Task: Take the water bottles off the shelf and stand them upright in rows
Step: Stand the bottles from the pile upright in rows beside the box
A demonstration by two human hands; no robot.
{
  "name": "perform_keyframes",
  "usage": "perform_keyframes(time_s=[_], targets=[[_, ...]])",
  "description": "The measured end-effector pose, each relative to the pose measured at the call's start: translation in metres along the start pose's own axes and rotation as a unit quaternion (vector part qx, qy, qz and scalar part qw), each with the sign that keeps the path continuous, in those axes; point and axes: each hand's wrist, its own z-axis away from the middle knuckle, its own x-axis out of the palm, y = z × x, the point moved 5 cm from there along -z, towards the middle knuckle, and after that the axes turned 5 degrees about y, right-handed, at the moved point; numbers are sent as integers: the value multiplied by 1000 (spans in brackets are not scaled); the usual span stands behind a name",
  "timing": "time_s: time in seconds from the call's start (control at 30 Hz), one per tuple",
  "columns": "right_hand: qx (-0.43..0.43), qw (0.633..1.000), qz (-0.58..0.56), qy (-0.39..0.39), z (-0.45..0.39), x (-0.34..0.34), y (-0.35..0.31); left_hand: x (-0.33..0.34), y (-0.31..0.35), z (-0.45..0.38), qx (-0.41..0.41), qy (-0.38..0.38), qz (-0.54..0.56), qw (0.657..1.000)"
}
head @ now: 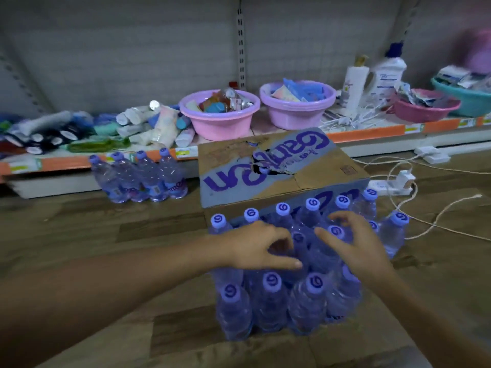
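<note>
Water bottles (269,301) of clear, ribbed plastic with purple spiral-marked caps stand upright in packed rows on the wood-grain floor (79,229), their far row touching the front face of a torn cardboard box (276,168) printed with purple lettering. A person's left hand (255,247) reaches in palm down over the middle of the cluster, fingers curled loosely among the bottle necks, its grip not closed on any one bottle. The right hand (353,243) hovers just beside it, fingers spread and arched over the caps, its grip open too. Bare floor lies clear to the left of the cluster and in front of it; to the right, white cables (438,216) trail across the boards from a power strip (390,184). Four more bottles (140,179) stand in a short line well apart to the left, against the orange-trimmed front edge of the low shelf (372,135). On that shelf sit two round pink plastic basins (220,112) filled with small packets, a darker pink basin (425,107) and a teal one (465,96) toward the right end, tall white detergent bottles (382,75) between them, and a heap of tubes (148,123) and folded cloth toward the left end
</note>
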Motion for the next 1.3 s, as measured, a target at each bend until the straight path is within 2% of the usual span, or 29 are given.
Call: perform_keyframes(time_s=[0.07, 0.2, 0.3, 0.4, 0.5, 0.67, 0.83, 0.93, 1.0, 1.07, 1.3], targets=[[-35, 999, -13, -39, -6, 21, -36, -26, -43, 26, -37, 29, -23, 999], [-68, 981, -13, -179, -21, 99, -95, -70, -159, 85, -204, 135, -41, 969], [-87, 973, -3, -212, -42, 167, -129, -89, -239, 121, -309, 208, -14, 928], [-113, 965, 20, -238, -64, 234, -154, -100, -299, 133, -367, 261, 35, 892], [-121, 962, 45, -241, -88, 296, -166, -108, -347, 119, -382, 290, 79, 874], [-51, 975, 48, -209, -148, 378, -161, -138, -406, 71, -390, 304, 114, 861], [33, 992, 4, -122, -215, 430, -151, -151, -458, 29, -417, 366, 147, 819], [71, 990, 4, -122, -229, 465, -139, -127, -475, 24, -449, 336, 101, 822], [72, 992, 1, -102, -232, 474, -131, -121, -475, 26, -440, 339, 47, 830], [49, 994, 18, -92, -235, 474, -128, -117, -477, 27, -420, 346, 17, 839], [0, 986, 111, -125, -244, 474, -131, -129, -474, 21, -415, 299, -46, 858]])
